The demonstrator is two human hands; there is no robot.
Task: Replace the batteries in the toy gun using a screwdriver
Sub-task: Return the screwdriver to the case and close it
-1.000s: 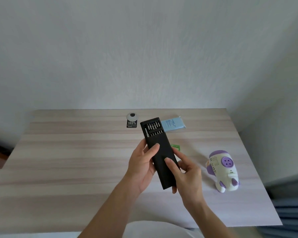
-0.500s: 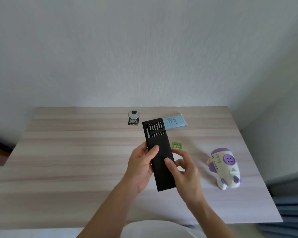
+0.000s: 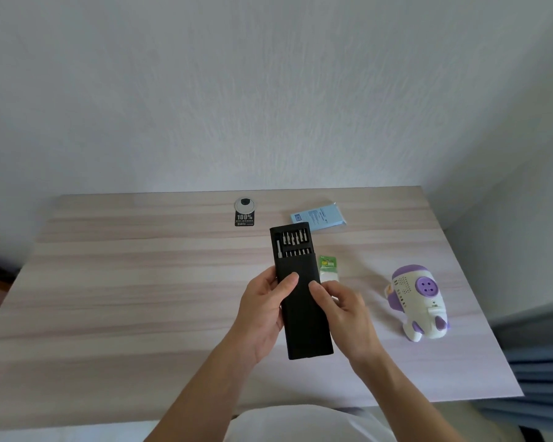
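Observation:
A long black screwdriver kit case [image 3: 304,317] is held above the table, its inner tray slid partly out at the far end and showing rows of metal bits [image 3: 295,242]. My left hand [image 3: 264,309] grips its left side, thumb across the top. My right hand [image 3: 345,314] holds the right side, thumb on the case's top face. The white and purple toy gun [image 3: 419,301] stands on the table to the right. A small green-labelled battery pack [image 3: 328,267] lies just past my right hand.
A light blue packet [image 3: 320,215] lies behind the case on the wooden table [image 3: 141,282]. A round cable grommet with a black sticker [image 3: 245,213] sits near the back edge. A wall rises behind; blue fabric [image 3: 540,362] hangs off the right side.
The case has turned a little more upright in my hands and the battery pack beside it is more exposed. My right thumb has shifted up along the case's right edge.

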